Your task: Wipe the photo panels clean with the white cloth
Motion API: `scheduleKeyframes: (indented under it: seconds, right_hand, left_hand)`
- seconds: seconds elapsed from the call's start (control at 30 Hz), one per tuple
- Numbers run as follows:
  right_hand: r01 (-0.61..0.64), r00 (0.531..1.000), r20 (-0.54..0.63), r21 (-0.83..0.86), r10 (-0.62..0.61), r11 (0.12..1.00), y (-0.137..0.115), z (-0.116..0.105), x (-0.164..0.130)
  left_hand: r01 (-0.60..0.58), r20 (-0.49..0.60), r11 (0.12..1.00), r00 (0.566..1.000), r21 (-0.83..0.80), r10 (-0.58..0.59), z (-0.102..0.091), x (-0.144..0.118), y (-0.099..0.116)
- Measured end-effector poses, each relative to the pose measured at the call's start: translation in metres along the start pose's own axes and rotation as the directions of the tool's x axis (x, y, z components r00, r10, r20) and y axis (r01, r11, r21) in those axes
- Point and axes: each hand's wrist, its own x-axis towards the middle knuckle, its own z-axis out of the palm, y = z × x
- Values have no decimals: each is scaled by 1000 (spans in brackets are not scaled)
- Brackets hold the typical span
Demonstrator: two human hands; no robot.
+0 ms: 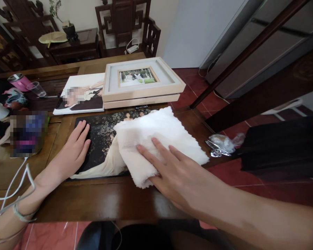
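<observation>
Dark wooden table (99, 205), glossy, set on a red tiled floor (250, 180). Flat on it, a dark photo print (101, 139), half covered by a white cloth (156, 139) spread over its right part. Right hand (172, 170) pressed palm-down on the cloth, fingers stretched out flat, gripping nothing. Left hand (77, 147) laid open on the print's left edge, fingers loose and extended. Just beyond, a second print (80, 93) lying flat beside a pale wooden frame (143, 81) stacked on another. Further left, a clear cup (37, 88) and a pink tumbler (18, 80). Behind, carved dark chairs (125, 24) against a light wall. Right of the table, crumpled plastic wrap (221, 142) at the table's right edge.
</observation>
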Motion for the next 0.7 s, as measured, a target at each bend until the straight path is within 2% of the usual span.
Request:
scheduleKeyframes:
  seconds: [0.37,0.7]
  right_hand:
    - [-16,999,-32,24,17,1000,1,4,-3]
    - [4,1000,-29,33,-3,999,1,-2,-1]
  left_hand:
    - [8,12,1000,1000,18,-8,-1,0,3]
    - [9,14,1000,1000,13,-9,0,1,1]
